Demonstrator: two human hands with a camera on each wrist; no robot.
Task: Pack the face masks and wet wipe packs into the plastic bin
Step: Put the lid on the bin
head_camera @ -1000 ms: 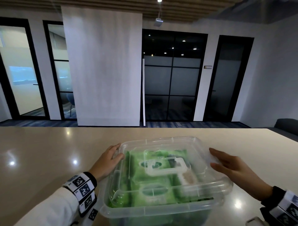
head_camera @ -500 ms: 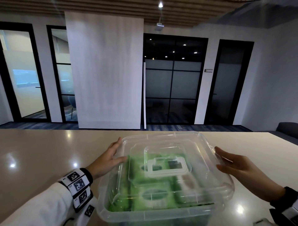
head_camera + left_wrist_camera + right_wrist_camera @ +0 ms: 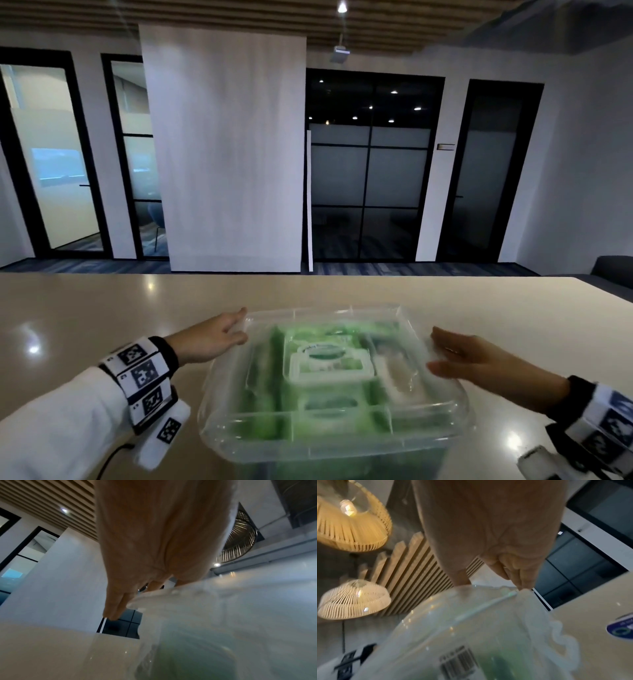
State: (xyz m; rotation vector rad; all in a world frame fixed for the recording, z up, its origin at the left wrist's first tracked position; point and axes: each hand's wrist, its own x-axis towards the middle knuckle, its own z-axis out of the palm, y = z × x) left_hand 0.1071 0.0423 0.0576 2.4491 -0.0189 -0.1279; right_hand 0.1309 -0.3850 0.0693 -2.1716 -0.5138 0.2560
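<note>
A clear plastic bin (image 3: 337,448) stands on the table in front of me, its clear lid (image 3: 346,423) over it with a white handle (image 3: 329,368) in the middle. Green wet wipe packs (image 3: 270,397) fill the bin under the lid; a paler pack (image 3: 399,378) lies at the right, too blurred to name. My left hand (image 3: 219,337) touches the lid's far left corner with straight fingers (image 3: 113,609). My right hand (image 3: 474,359) lies against the lid's right edge, fingers (image 3: 523,580) straight. The lid (image 3: 471,615) is blurred in both wrist views.
The glossy beige table (image 3: 102,308) stretches far to the left and behind the bin; its right edge slants off near the right hand. A small white object (image 3: 537,459) lies at the bottom right. A round sticker (image 3: 621,628) is on the table beside the bin.
The lid, tilted over the bin before, now lies flatter on it. My left hand has slid to the far left corner and my right hand has moved further along the right edge.
</note>
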